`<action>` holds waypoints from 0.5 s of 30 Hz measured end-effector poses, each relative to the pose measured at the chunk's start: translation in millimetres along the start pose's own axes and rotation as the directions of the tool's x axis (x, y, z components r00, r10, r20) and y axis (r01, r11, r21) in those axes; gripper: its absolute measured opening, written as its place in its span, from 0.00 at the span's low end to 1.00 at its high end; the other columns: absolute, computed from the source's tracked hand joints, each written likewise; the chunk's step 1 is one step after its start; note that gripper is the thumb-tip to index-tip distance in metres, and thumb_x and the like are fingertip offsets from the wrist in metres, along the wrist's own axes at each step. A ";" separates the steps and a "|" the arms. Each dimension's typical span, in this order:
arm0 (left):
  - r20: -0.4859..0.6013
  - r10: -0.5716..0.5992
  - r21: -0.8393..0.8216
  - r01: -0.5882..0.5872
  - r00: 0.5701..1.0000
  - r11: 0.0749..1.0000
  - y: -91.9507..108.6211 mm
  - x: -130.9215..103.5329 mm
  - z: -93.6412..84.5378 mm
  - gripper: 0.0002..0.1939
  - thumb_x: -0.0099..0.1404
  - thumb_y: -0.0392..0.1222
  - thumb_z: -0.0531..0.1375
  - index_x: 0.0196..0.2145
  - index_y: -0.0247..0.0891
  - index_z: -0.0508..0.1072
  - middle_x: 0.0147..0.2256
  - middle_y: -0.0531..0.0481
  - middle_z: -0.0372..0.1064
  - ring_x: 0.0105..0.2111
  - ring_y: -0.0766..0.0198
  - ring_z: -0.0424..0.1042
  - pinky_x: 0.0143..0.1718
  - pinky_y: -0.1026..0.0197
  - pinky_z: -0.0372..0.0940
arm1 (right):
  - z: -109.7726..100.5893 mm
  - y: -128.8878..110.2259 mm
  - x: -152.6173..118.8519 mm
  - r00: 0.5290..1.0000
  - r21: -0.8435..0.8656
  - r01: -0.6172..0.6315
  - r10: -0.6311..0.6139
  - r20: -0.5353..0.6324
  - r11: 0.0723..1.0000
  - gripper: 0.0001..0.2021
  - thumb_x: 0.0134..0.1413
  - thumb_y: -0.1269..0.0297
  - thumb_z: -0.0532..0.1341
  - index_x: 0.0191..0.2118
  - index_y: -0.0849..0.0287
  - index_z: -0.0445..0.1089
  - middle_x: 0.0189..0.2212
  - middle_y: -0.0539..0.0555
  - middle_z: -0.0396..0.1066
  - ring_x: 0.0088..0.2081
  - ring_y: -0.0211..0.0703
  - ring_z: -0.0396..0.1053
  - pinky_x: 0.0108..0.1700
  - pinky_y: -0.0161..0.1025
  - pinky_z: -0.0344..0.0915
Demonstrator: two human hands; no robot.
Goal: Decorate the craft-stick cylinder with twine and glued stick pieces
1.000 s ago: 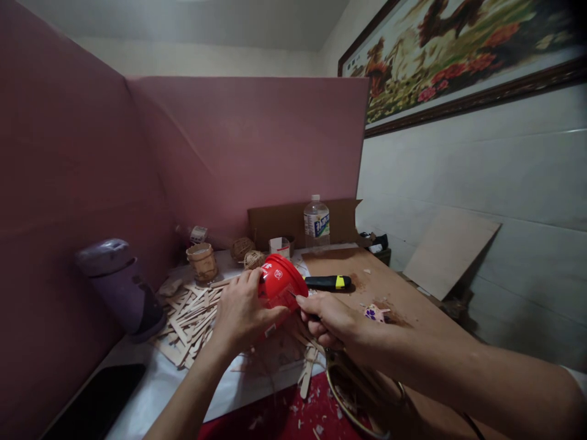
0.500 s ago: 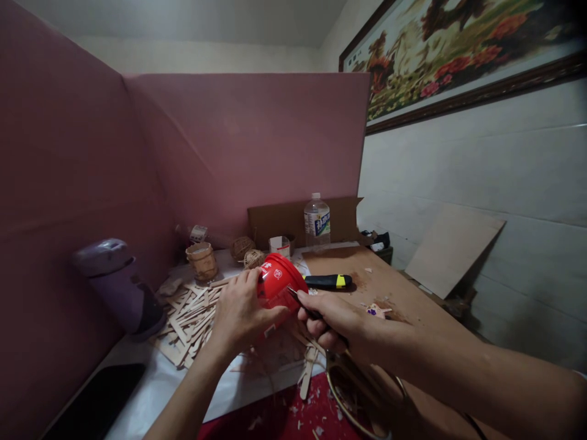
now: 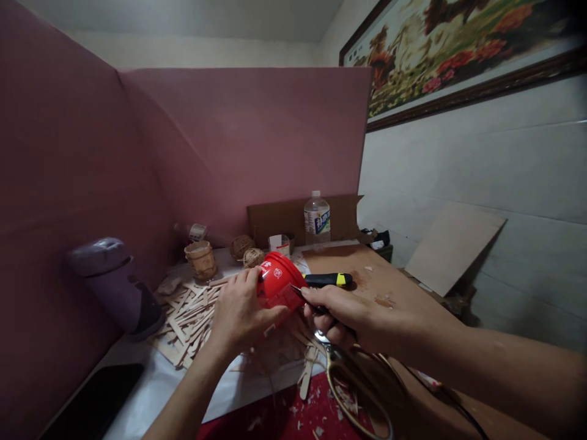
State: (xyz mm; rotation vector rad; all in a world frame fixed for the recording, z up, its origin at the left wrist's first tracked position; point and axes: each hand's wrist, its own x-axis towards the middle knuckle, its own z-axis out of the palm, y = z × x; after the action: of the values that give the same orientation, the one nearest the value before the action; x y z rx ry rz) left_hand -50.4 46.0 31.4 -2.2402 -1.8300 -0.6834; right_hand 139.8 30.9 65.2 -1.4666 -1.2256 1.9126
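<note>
My left hand (image 3: 242, 305) is closed around a red plastic tub (image 3: 285, 276) with white print, which lies tilted with its rim toward the right. In my right hand (image 3: 328, 311) is a slim, dark-handled pointed tool (image 3: 298, 291). Its metal tip is at the tub's side, near the rim; whether it touches or pierces the wall I cannot tell. Below my right hand lie scissors (image 3: 337, 366) with gold-coloured handles, partly hidden by the hand and forearm.
Wooden craft sticks (image 3: 190, 321) are heaped at left, beside a purple bottle (image 3: 121, 287). Behind are a stick-covered cup (image 3: 200, 261), twine balls (image 3: 252, 258) and a plastic bottle (image 3: 317, 220). A black-and-yellow handle (image 3: 328, 280) lies on cardboard (image 3: 389, 278). A dark phone-like slab (image 3: 96, 397) sits at lower left.
The tool tip has shifted slightly along the tub near the rim, and my right hand has moved a little right. More of the scissors shows. My left hand keeps its grip.
</note>
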 end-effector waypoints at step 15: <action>-0.003 0.002 0.032 -0.002 1.000 0.999 0.6 -0.8 1.0 0.29 0.51 0.56 0.64 0.47 0.36 0.67 0.44 0.40 0.70 0.42 0.47 0.68 0.42 0.50 0.62 | -0.4 5.5 12.5 0.999 0.020 0.004 -0.004 0.034 1.000 0.20 0.67 0.57 0.47 0.24 0.60 0.58 0.13 0.41 0.50 0.11 0.25 0.43 0.13 0.25 0.36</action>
State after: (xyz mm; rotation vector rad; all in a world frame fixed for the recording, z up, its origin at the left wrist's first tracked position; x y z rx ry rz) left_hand -49.7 45.6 30.3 -2.2196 -1.8239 -0.6513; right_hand 136.8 37.8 53.9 -1.4259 -1.2205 1.9493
